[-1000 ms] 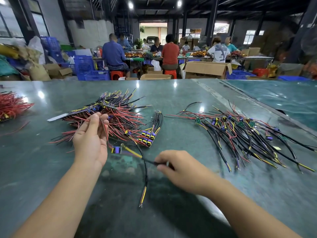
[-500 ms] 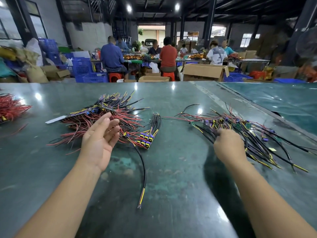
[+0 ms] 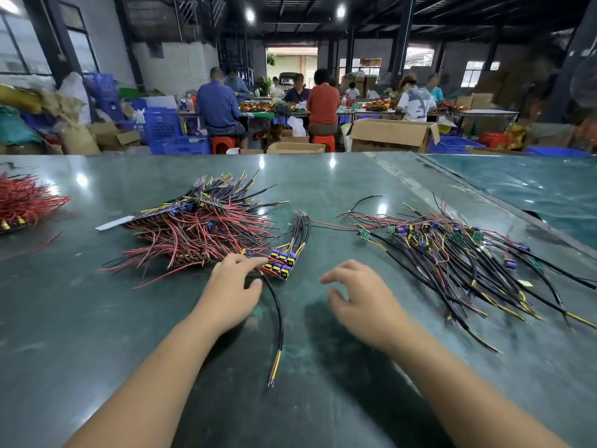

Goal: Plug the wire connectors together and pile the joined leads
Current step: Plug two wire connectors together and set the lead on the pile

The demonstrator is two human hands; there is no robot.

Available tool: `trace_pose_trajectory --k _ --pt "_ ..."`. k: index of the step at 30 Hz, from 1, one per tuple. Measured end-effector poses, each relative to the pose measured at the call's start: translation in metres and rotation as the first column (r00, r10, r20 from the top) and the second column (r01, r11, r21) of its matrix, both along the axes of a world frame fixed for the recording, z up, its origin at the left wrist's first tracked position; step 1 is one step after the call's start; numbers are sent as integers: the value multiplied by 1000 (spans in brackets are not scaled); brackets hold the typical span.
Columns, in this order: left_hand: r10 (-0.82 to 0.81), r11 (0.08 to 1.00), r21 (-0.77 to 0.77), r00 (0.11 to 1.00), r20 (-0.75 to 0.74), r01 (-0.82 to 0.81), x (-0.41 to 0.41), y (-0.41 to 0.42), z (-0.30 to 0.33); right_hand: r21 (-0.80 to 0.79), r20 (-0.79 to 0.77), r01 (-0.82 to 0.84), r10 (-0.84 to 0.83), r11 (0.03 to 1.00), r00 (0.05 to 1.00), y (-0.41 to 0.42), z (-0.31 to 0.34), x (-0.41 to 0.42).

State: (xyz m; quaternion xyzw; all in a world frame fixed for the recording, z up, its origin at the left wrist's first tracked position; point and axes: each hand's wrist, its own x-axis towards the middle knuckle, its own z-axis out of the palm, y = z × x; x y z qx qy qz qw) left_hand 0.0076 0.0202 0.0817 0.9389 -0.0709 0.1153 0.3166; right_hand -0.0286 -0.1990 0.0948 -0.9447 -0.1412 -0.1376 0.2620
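Nearest: black sheathed lead with bare yellow and red ends (image 3: 280, 331) lying on glossy dark green tabletop (image 3: 97, 334), running up under left hand (image 3: 231, 292). Left hand fingers stretched out, tips touching small stack of joined leads with purple-yellow connectors (image 3: 284, 263). Right hand (image 3: 358, 295) spread, loosely curved, holding nothing. Farther: red-black wire heap (image 3: 200, 227) left, loose black-yellow leads (image 3: 452, 257) right.

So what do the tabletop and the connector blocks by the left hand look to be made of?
Tabletop: looks like a smooth, glossy dark-green sheet, perhaps rubber or vinyl matting; it mirrors the ceiling lights and shows worn patches. Connector blocks, just beyond the left hand: likely moulded plastic, purple and yellow with a slight sheen, though too small to be sure.
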Motion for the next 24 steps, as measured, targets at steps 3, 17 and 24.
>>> trace_pose_trajectory --k 3,17,24 --pt "99 989 105 995 24 -101 4 0 -4 -28 -54 -110 108 994 993 11 -6 -5" --pt "165 958 -278 927 338 -70 0 -8 15 167 -51 -137 147 977 988 20 -3 -7" --pt "-18 966 -207 845 534 152 -15 -32 17 789 -346 47 379 613 858 27 13 -12"
